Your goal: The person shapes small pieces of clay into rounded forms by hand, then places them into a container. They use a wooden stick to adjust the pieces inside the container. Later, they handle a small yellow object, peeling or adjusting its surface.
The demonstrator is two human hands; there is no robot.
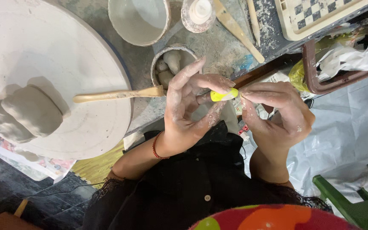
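1. The left hand (188, 106) and the right hand (273, 113) meet in front of the person's chest, and both have pale clay dried on the skin.
2. Between them is a small yellow tool (223, 95), short and rounded. The left grip is pinching its left end between thumb and forefinger, with the other fingers spread upward. The right grip is pinching its right end with the fingertips pressed together.
3. The yellow tool is held in the air just off the edge of the desk (218, 47), not resting on anything.
4. A red string bracelet (155, 149) sits on the left wrist, and black sleeves with lace edges cover both forearms.
5. Just behind the left fingers stands a small clay-smeared cup (167, 64) holding lumps of grey clay.
6. A wooden stick (115, 94) lies with one end at the cup and the other on a big round white board (86, 55).
7. On the board's left side sits a grey clay piece (26, 113) built of rounded lumps.
8. Further back on the desk are a pale bowl (139, 25), a small round jar (197, 15) and two more wooden sticks (239, 32).
9. At the top right lies a checkered tray (316, 15); below it a brown bin (320, 81) holds crumpled white and yellow plastic.
10. A green plastic chair (354, 204) shows at the lower right over a pale sheet on the floor.
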